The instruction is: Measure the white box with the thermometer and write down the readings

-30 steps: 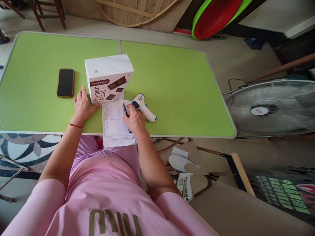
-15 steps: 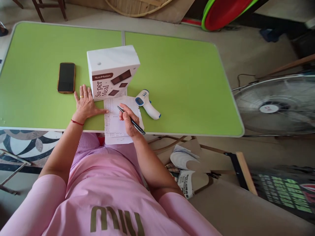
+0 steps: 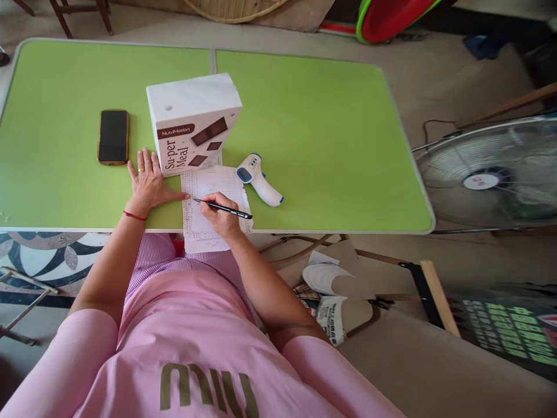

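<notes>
The green folding tabletop (image 3: pixel 313 139) carries everything, and the largest thing on it is the white Su-per Meal box (image 3: pixel 194 122), standing upright just beyond the paper. The printed sheet (image 3: pixel 204 220) lies with its long axis running from the box toward the person, its near end hanging over the tabletop's edge above the lap.

The left hand (image 3: pixel 150 183) lies flat on the tabletop just left of the sheet, fingers spread, the thumb stretched right so its tip touches the sheet's left margin. The right hand (image 3: pixel 221 216) rests on the sheet's lower right part, its fingers closed in a writing pinch around a black pen (image 3: pixel 223 208). The pen lies nearly level, its long axis running left to right: the tip points left, toward the left thumb, and meets the paper close to the left columns, while the tail sticks out right past the knuckles. So the writing point sits between the two hands, nearer to the left thumb than to the right wrist.

A white and blue infrared thermometer (image 3: pixel 260 184) lies just right of the sheet, and a dark phone (image 3: pixel 113 137) lies beyond the left hand.

The print on the sheet is too small to read, the pinching fingertips are hidden behind the hand, and the box covers the sheet's far edge.
</notes>
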`<state>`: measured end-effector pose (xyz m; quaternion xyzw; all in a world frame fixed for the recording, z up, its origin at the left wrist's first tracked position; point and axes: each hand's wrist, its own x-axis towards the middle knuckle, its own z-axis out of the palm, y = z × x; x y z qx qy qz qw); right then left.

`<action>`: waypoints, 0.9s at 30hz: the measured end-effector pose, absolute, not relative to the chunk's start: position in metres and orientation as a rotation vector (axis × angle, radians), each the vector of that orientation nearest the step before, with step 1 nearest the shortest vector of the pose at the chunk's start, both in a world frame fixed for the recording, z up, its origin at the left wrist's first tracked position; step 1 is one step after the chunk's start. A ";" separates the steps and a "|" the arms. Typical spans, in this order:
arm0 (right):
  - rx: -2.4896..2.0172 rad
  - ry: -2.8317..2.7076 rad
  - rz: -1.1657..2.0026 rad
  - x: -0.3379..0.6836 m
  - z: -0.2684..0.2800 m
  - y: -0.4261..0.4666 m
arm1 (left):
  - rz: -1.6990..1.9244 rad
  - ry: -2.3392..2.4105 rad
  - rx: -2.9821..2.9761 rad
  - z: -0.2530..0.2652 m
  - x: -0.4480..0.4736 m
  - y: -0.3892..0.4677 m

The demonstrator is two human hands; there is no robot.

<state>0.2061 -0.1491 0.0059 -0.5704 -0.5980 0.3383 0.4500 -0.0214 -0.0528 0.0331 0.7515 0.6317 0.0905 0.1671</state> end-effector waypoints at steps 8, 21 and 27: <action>-1.423 -1.527 0.821 0.206 0.004 -0.147 | 0.290 1.789 2.131 0.030 -0.022 -0.052; -1.429 -1.552 0.797 0.205 0.003 -0.147 | 0.295 1.791 2.135 0.030 -0.023 -0.052; -1.418 -1.537 0.826 0.206 0.002 -0.147 | 0.256 1.809 2.139 0.033 -0.021 -0.053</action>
